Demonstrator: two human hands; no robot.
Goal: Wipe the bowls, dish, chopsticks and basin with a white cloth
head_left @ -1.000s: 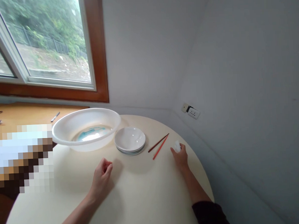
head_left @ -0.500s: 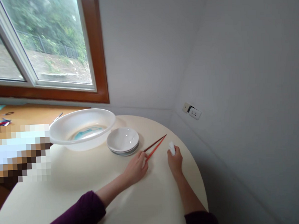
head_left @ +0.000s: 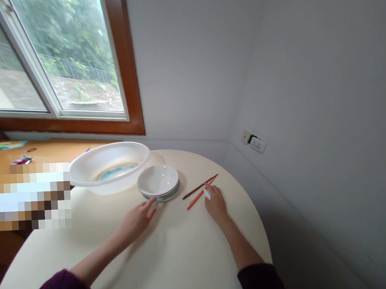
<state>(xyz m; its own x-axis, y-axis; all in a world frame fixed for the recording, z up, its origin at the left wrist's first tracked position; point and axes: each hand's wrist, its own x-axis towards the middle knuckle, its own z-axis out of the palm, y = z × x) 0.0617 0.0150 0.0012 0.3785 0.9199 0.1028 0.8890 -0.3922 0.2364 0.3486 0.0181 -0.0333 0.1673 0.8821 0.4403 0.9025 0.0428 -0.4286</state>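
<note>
My left hand [head_left: 135,221] is open, thumb and fingers apart, with the fingertips at the near rim of a small stack of white dishes [head_left: 158,180]; whether they touch it I cannot tell. A shallow white bowl tops that stack. My right hand [head_left: 216,205] is closed on a small white object [head_left: 207,193], mostly hidden by the fingers, its kind unclear. Its fingertips reach over two chopsticks on the table. One is a dark brown chopstick [head_left: 195,191], the other an orange-red chopstick [head_left: 194,201]; their far ends meet and the near ends spread apart.
A large translucent white basin [head_left: 118,184] with a blue patch at its bottom stands left of the dishes. The round cream table [head_left: 172,256] curves along the wall. A wooden desk [head_left: 68,148] lies beneath the window, and a wall socket [head_left: 258,144] is at right.
My left hand has let go of the chopsticks and moved left to the dishes. My right hand, still with the white object, has moved left over the chopsticks. The view has shifted slightly.
</note>
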